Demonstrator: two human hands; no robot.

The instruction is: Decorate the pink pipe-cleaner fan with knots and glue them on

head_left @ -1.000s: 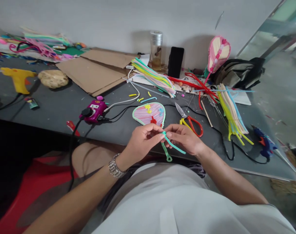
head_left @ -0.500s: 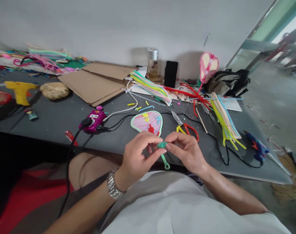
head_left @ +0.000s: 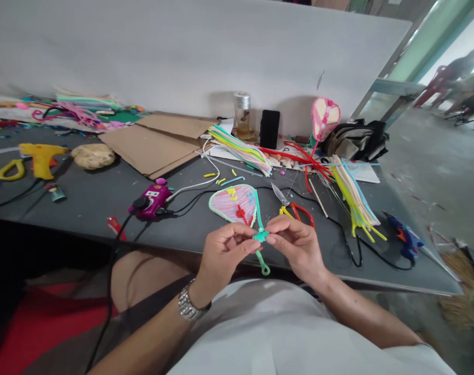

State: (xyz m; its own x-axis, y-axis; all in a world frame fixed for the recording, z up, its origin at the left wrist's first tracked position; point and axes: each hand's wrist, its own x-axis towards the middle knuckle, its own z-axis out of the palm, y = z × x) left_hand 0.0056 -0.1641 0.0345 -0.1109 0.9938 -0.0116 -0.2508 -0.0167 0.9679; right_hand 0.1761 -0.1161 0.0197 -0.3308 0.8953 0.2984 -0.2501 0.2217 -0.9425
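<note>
My left hand (head_left: pixel 223 252) and my right hand (head_left: pixel 299 250) meet over the table's front edge. Thumbs and fingertips of both pinch a small folded green pipe cleaner (head_left: pixel 261 236) from either side. A straight green strand (head_left: pixel 259 208) stands up from it toward the table. Just behind the hands lies a fan-shaped pink panel (head_left: pixel 233 202) edged in pale green, with yellow, blue and red pipe-cleaner flowers on it. Its green looped handle (head_left: pixel 265 269) pokes out below my fingers. Scissors (head_left: pixel 295 208) with red and yellow handles lie slightly open beyond my right hand.
Pipe-cleaner bundles lie at the back (head_left: pixel 240 148) and right (head_left: pixel 356 200). A blue glue gun (head_left: pixel 404 237) is at the right edge, a yellow one (head_left: pixel 43 159) at left. A purple power strip (head_left: pixel 153 200) trails cords. Cardboard (head_left: pixel 158 143), a jar (head_left: pixel 242 114) and a phone (head_left: pixel 270 129) are behind.
A green strand now shows upright above my fingers, and the folded piece has turned slightly. The view has shifted. A hand at the far left edge is gone; a yellow handle shows there.
</note>
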